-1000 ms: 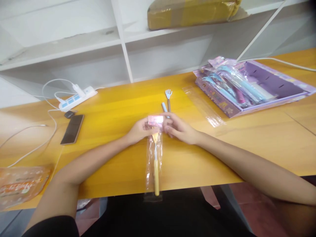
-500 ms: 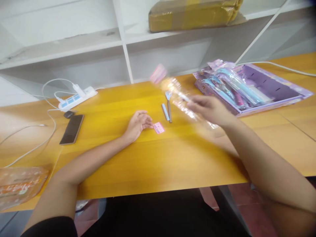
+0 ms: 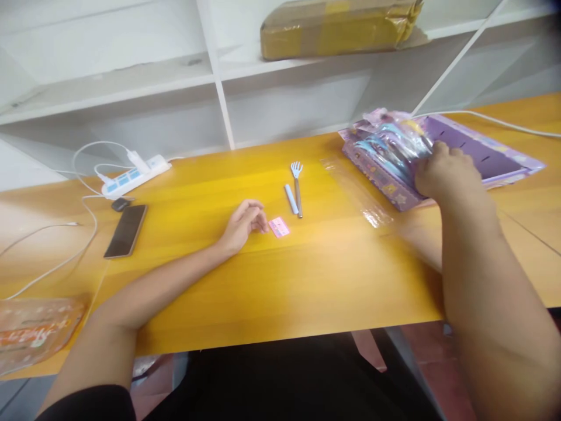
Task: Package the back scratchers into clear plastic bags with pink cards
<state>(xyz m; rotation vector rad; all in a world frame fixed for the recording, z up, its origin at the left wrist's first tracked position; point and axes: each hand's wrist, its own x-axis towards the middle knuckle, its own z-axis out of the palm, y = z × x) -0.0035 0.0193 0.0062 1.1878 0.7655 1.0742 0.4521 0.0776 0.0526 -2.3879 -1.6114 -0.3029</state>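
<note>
My left hand [image 3: 245, 225] rests on the table with loosely bent fingers, holding nothing. Just beside its fingertips lies a small pink card [image 3: 279, 227]. Beyond the card are a back scratcher [image 3: 298, 190] with a light blue claw and metal shaft, and a separate light blue tube [image 3: 291, 199]. My right hand [image 3: 449, 172] reaches into a purple display box [image 3: 397, 196], closed on a bagged back scratcher with a yellow head [image 3: 412, 127]. The fingertips are partly hidden. Other bagged blue scratchers [image 3: 383, 152] lie in the box's left part.
A clear plastic sleeve [image 3: 357, 196] lies left of the box. To the left are a phone [image 3: 126, 231], a power strip [image 3: 138, 176] with white cables and an orange-printed plastic bag [image 3: 39, 333]. A taped carton [image 3: 339, 29] sits on the shelf behind.
My right hand has moved right and away from me, carrying the bagged yellow-headed scratcher from above the table into the purple box. My left hand stays nearly still beside the card.
</note>
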